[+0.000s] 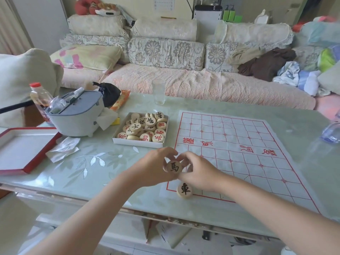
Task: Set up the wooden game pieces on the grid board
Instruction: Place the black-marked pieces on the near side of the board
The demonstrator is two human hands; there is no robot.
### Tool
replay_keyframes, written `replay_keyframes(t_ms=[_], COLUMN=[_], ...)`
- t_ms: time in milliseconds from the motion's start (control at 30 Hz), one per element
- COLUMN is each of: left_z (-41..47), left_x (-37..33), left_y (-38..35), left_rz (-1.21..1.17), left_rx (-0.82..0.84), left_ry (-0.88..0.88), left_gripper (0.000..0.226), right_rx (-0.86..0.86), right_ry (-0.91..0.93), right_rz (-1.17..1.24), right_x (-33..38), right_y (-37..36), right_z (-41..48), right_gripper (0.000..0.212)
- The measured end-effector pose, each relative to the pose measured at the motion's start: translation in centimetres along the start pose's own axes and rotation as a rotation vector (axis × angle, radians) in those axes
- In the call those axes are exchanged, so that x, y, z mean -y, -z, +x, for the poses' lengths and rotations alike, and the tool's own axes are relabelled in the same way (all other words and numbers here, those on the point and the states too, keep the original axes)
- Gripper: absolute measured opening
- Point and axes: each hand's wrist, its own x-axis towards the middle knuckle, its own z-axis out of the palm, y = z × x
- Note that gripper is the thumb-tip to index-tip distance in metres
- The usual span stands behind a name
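A white paper grid board point(239, 153) with red lines lies on the right half of the table. One round wooden piece with a black character point(184, 189) rests on the board's near left corner. Just above that corner, my left hand point(154, 168) holds a second round piece with a black character point(173, 166) upright between its fingers. My right hand point(198, 172) meets it from the right, fingertips touching the same piece. A white box point(140, 142) left of the board holds several more wooden pieces with red and black characters.
An empty glass point(158, 91) stands at the table's far edge. A grey basket point(75, 115) with a bottle and bags sits at the left, with a red-rimmed box lid point(25, 148) and crumpled plastic point(63, 149) nearby. A clear plastic item point(332, 133) lies far right. A sofa stands behind.
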Motion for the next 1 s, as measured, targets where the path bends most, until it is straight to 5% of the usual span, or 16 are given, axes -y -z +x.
replay_keyframes(t_ms=[100,200,500,767,1000], left_z=[0.3,0.3,-0.4,-0.6,-1.2], left_x=[-0.7,-1.3,-1.5,-0.6,0.5], left_y=[-0.5,-1.1,-3.5,-1.3,-0.6], left_rz=[-0.016,-0.041,0.179,0.258,0.328], left_rx=[-0.04,0.038,0.222,0.216,0.303], left_ry=[-0.032,-0.034,-0.013,0.002,0.101], left_gripper=[0.064,0.072,0.053,0.044,0.049], right_rx=[0.007,-0.029,-0.096,0.01,0.013], right_ry=[-0.106,-0.193,-0.24,-0.041,0.067], right_rz=[0.315,0.38,-0.022,-0.327,-0.431], right_x=[-0.3,-1.2,-4.1,-3.6,-2.3], right_y=[0.6,1.9,2.1,2.2,1.5], right_z=[0.4,0.2,-0.2,-0.9,-1.6], right_gripper=[0.032,0.024,0.01,0.04,0.037])
